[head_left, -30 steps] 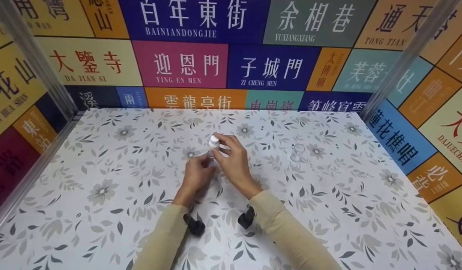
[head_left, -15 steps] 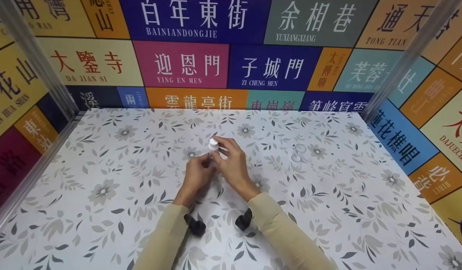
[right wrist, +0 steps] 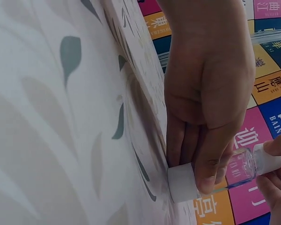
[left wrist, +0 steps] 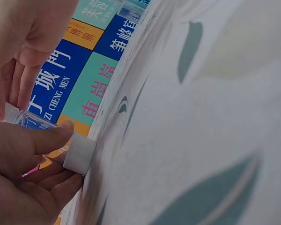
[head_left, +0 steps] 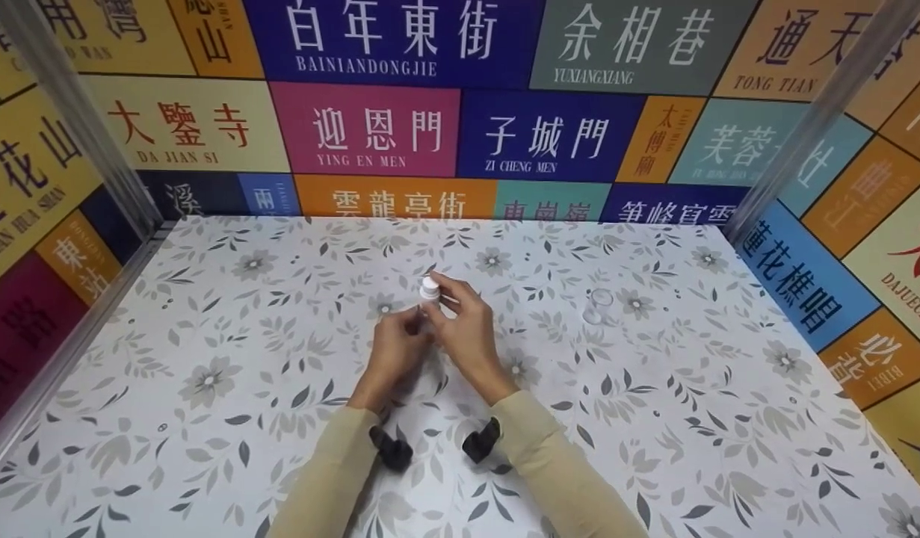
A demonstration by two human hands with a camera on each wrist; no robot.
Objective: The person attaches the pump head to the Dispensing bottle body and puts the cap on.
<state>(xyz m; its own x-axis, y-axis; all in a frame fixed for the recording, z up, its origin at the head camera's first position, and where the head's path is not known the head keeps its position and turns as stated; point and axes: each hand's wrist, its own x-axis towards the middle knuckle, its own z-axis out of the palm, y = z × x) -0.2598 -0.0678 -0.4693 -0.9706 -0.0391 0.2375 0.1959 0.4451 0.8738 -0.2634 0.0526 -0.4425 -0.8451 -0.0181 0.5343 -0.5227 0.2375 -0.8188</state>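
Note:
A small clear bottle (left wrist: 35,120) stands between both hands near the middle of the table, its white base (left wrist: 79,152) down at the tabletop. My left hand (head_left: 397,345) grips its lower body, thumb on one side and curled fingers on the other. Above that, my right hand (head_left: 467,329) pinches the white cap (head_left: 430,287) at the top between thumb and fingers. In the right wrist view, the same white cap (right wrist: 267,159) sits against the bottle's neck. Most of the bottle's body is hidden by the hands in the head view.
To the right of the hands, a small clear cup-shaped piece (head_left: 599,306) stands on the floral-patterned tabletop (head_left: 228,314). Colourful sign-covered panels (head_left: 366,131) border the table at the back and sides, with clear upright posts at the back corners.
My right hand has come down slightly with the white cap, and its wrist has turned a little inward. The left hand keeps its hold on the bottle. The head view has shifted slightly.

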